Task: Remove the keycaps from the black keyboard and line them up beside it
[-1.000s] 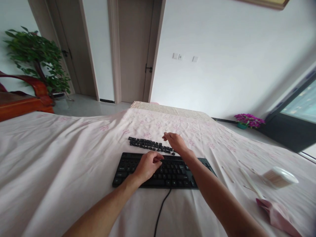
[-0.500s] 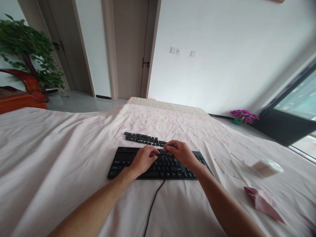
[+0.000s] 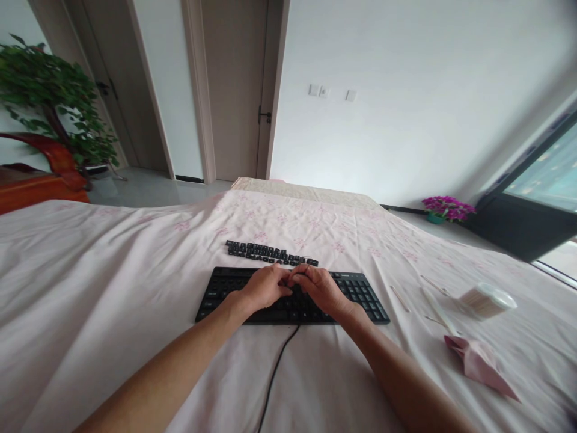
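Black keyboard (image 3: 360,294) beneath right hand (image 3: 318,290).

One head-worn camera gives the view, looking from above the near side, forward and down over the left hand (image 3: 268,287) and the right hand (image 3: 323,293). The keyboard (image 3: 360,291) sits near, around the middle (the view is wide, so the door (image 3: 128,90) at far left leans). Past the cloth (image 3: 135,270), it reaches the far wall (image 3: 383,132), taking in a plant (image 3: 54,84) at left and purple flowers (image 3: 448,207) at far right.
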`<state>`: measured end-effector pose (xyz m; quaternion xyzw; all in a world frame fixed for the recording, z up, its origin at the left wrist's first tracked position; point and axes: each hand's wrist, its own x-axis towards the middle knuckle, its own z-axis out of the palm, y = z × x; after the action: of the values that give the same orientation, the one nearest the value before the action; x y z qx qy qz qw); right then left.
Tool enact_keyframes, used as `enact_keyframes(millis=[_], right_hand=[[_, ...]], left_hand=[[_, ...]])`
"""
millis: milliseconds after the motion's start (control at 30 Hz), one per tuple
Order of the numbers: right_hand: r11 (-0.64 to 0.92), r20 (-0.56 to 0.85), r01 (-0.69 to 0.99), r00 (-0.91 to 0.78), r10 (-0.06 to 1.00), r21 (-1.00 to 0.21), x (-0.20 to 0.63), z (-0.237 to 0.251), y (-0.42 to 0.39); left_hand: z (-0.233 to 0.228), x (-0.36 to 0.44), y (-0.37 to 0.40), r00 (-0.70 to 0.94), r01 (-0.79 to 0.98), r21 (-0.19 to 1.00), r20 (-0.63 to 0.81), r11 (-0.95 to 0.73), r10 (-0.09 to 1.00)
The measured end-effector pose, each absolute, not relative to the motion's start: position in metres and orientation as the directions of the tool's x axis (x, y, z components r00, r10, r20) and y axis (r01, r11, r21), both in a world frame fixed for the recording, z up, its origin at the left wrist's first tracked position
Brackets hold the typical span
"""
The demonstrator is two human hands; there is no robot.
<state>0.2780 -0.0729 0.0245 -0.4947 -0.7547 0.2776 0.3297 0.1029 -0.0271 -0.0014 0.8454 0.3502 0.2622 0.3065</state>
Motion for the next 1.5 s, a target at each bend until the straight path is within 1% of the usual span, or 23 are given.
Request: enact_keyframes(millis=[100, 200, 267, 367, 500, 567, 633, 700, 800, 833, 900, 1000, 1100, 1233, 1400, 1500], right_hand=[[0.397, 0.279, 0.544, -0.289, 0.916, -0.739, 0.28, 0.017, -0.073], [0.442, 0.347, 0.523, -0.275, 0.897, -0.729, 0.283, 0.009, -0.074], [0.485, 0.399, 0.514, -0.275, 0.875, -0.708, 0.285, 0.005, -0.075], [0.543, 0.464, 0.517, -0.288, 0.838, -0.661, 0.286, 0.002, -0.077], [0.528, 0.495, 0.52, -0.215, 0.842, -0.671, 0.286, 0.005, -0.081], [0.549, 0.512, 0.513, -0.228, 0.828, -0.659, 0.286, 0.007, -0.082], [0.592, 0.538, 0.535, -0.277, 0.797, -0.602, 0.285, 0.008, -0.083], [0.61, 0.567, 0.613, -0.3, 0.767, -0.502, 0.285, 0.011, -0.084], [0.55, 0.611, 0.77, -0.274, 0.743, -0.323, 0.284, 0.016, -0.083], [0.522, 0.614, 0.804, -0.265, 0.743, -0.284, 0.284, 0.017, -0.083], [0.483, 0.589, 0.839, -0.263, 0.764, -0.251, 0.284, 0.019, -0.081], [0.469, 0.487, 0.845, -0.305, 0.818, -0.258, 0.281, 0.018, -0.077], [0.47, 0.421, 0.839, -0.335, 0.843, -0.275, 0.28, 0.012, -0.075], [0.443, 0.455, 0.831, -0.268, 0.849, -0.336, 0.282, 0.003, -0.072], [0.353, 0.506, 0.85, -0.121, 0.854, -0.391, 0.286, 0.0, -0.07], [0.351, 0.511, 0.849, -0.115, 0.852, -0.394, 0.287, 0.0, -0.071]], left_hand=[[-0.001, 0.109, -0.03, 0.582, 0.498, 0.673, 0.209, -0.548, 0.786], [-0.002, 0.113, -0.036, 0.52, 0.558, 0.623, 0.252, -0.548, 0.816], [-0.003, 0.114, -0.04, 0.494, 0.579, 0.61, 0.266, -0.541, 0.828], [-0.002, 0.115, -0.044, 0.495, 0.573, 0.615, 0.268, -0.542, 0.827], [-0.001, 0.115, -0.046, 0.513, 0.519, 0.642, 0.294, -0.564, 0.806], [-0.001, 0.115, -0.046, 0.506, 0.505, 0.661, 0.294, -0.555, 0.811], [-0.004, 0.114, -0.046, 0.477, 0.498, 0.689, 0.289, -0.526, 0.83], [-0.007, 0.114, -0.045, 0.44, 0.484, 0.729, 0.276, -0.484, 0.855], [-0.013, 0.112, -0.04, 0.38, 0.42, 0.807, 0.259, -0.415, 0.888], [-0.014, 0.111, -0.038, 0.365, 0.381, 0.836, 0.255, -0.394, 0.895], [-0.017, 0.11, -0.035, 0.352, 0.29, 0.888, 0.249, -0.358, 0.902], [-0.017, 0.109, -0.032, 0.361, 0.172, 0.93, 0.247, -0.324, 0.899], [-0.016, 0.108, -0.032, 0.374, 0.116, 0.947, 0.238, -0.3, 0.896], [-0.016, 0.109, -0.031, 0.395, 0.095, 0.956, 0.219, -0.277, 0.892], [-0.019, 0.11, -0.028, 0.371, 0.149, 0.951, 0.2, -0.27, 0.907], [-0.019, 0.109, -0.028, 0.37, 0.149, 0.95, 0.205, -0.276, 0.906]])
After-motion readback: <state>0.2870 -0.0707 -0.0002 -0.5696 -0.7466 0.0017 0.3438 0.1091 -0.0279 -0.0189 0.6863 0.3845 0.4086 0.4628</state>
